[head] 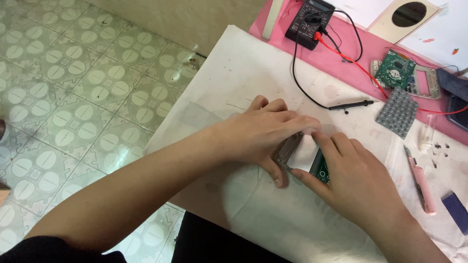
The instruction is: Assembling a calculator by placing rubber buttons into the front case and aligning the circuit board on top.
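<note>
On the white tabletop [273, 224], the left hand [258, 131] and right hand [358, 182] both have a closed grip on a small green circuit board [321, 168] with a pale display panel and grey frame, at about 3 o'clock from the scene's centre. Pressing too hard could, I judge, crack the panel or bend the board. The pink knife [420, 182] at 4 o'clock and the black probe [351, 104] at 1 o'clock lie close enough to snag.

free: white sheet [273, 214] near edge | blocked: probe [352, 104], keypad [399, 112], pink knife [420, 182]
</note>
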